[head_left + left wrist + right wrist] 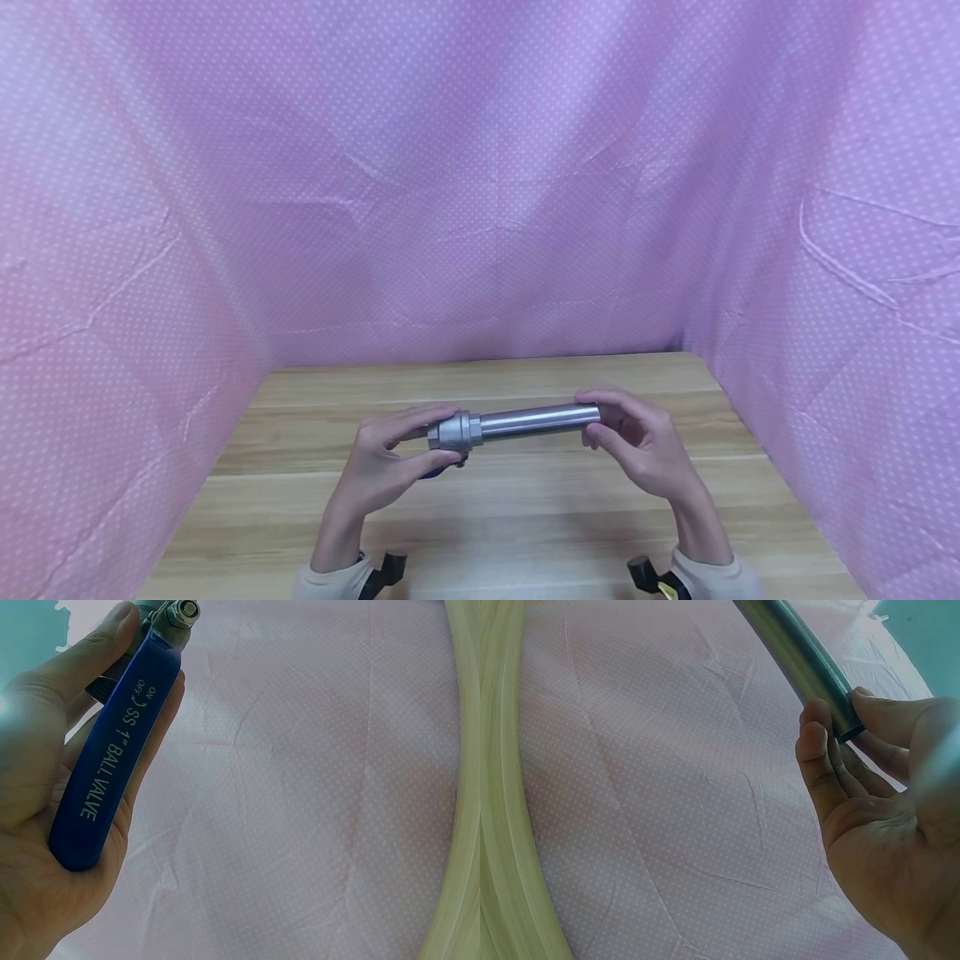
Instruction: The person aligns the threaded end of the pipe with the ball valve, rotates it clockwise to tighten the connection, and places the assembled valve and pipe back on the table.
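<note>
A steel ball valve (454, 431) is joined to a straight metal pipe (536, 422), and both are held up over the table. My left hand (382, 458) grips the valve body between thumb and fingers. In the left wrist view the valve's blue lever handle (116, 757), lettered "SS 1" BALL VALVE", runs back along the palm. At the pipe's far end, my right hand (645, 437) pinches it with thumb and fingertips. The right wrist view shows the pipe's end (847, 731) between those fingers. How the pipe sits inside the valve is hidden.
A wood-grain table (510, 517) lies beneath the hands. Pink dotted cloth (480, 208) hangs behind it and on both sides. Each wrist carries a black camera mount, such as the one (392, 568) at the left sleeve.
</note>
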`<state>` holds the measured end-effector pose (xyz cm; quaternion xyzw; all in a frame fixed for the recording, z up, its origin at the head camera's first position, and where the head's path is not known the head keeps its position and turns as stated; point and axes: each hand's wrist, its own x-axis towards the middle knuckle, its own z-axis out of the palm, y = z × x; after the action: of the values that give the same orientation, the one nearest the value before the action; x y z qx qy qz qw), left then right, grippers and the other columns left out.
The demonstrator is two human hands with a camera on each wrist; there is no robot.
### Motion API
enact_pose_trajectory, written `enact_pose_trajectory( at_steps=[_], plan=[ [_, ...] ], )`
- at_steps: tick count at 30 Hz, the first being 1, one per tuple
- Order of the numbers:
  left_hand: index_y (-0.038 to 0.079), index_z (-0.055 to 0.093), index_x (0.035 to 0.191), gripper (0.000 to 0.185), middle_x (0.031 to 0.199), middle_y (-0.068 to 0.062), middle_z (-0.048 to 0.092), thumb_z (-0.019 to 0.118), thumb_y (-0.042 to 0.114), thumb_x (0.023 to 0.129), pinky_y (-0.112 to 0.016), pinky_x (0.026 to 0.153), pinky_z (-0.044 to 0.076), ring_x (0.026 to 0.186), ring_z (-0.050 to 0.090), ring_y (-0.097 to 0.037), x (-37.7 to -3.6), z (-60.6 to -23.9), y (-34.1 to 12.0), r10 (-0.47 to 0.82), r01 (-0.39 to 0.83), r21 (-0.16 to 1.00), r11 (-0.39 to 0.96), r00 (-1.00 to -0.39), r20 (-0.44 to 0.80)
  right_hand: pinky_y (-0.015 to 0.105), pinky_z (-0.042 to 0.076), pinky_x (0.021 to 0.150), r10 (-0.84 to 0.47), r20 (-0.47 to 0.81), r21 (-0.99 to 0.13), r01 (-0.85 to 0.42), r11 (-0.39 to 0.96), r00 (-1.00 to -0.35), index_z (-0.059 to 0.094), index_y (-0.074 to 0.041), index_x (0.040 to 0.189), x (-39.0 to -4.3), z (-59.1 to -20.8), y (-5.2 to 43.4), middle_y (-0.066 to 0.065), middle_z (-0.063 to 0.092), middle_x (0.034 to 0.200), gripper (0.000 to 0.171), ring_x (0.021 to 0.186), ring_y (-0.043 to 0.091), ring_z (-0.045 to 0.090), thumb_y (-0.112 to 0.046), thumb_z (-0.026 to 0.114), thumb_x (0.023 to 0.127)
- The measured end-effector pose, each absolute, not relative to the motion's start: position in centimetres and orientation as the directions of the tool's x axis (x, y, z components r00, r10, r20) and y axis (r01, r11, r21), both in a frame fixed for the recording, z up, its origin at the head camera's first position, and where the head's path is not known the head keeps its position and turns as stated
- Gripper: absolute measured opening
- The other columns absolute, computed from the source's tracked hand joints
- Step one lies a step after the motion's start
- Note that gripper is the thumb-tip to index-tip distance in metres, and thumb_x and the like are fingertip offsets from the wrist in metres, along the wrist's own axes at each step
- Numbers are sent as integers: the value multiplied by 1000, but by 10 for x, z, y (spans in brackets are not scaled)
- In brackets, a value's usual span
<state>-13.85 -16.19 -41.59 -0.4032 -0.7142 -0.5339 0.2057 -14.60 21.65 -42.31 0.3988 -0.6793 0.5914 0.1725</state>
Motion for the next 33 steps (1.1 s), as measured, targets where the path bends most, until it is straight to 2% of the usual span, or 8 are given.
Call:
enact_pose_trajectory(
  at_steps=[4,8,13,17,23,28,33],
  plan=[
    [-2,80,131,60,127,-27,83,97,-15,76,-27,99,72,125,79,-7,-139,-416,-162,355,798,593,102,-587,728,22,64,65,-344,728,-651,-755,-78,-592,66,14,137,-147,-422,215,8,76,119,54,84,13,75,36,63,88],
    [-2,80,131,60,127,-27,83,97,-16,76,-27,99,71,125,79,-7,-140,-417,-162,355,801,590,102,-583,731,22,65,66,-343,736,-645,-759,-90,-584,66,14,137,-147,-422,215,8,76,121,55,84,14,75,36,63,88],
    [-2,80,131,59,127,-26,83,97,-15,76,-27,98,72,124,79,-7,-139,-417,-161,355,802,589,101,-582,731,24,64,65,-337,725,-650,-758,-46,-601,68,11,136,-147,-423,216,8,74,108,54,82,13,74,36,65,87],
    [-2,80,131,59,127,-26,83,97,-15,75,-27,98,72,124,79,-7,-139,-417,-160,353,801,590,102,-583,732,27,61,62,-339,733,-637,-769,-40,-590,68,12,134,-148,-423,216,12,71,96,52,78,15,70,35,65,88],
    [-2,80,130,59,126,-26,83,97,-15,75,-27,98,72,125,79,-7,-140,-418,-160,353,804,585,108,-581,734,25,58,58,-340,732,-634,-773,-25,-590,68,14,133,-149,-424,217,11,71,84,46,74,15,67,33,63,91],
    [-1,80,130,60,127,-26,83,98,-15,75,-27,98,72,125,79,-7,-141,-418,-160,353,799,592,109,-588,728,23,60,60,-340,717,-649,-761,-6,-608,68,13,133,-150,-425,217,13,72,83,46,73,17,68,33,60,92],
    [-1,80,130,60,127,-26,83,98,-15,74,-27,98,72,124,79,-6,-142,-417,-160,359,801,587,116,-585,727,22,62,62,-339,692,-672,-740,17,-637,70,9,132,-149,-424,217,11,74,90,47,75,17,71,31,64,92]
  ],
)
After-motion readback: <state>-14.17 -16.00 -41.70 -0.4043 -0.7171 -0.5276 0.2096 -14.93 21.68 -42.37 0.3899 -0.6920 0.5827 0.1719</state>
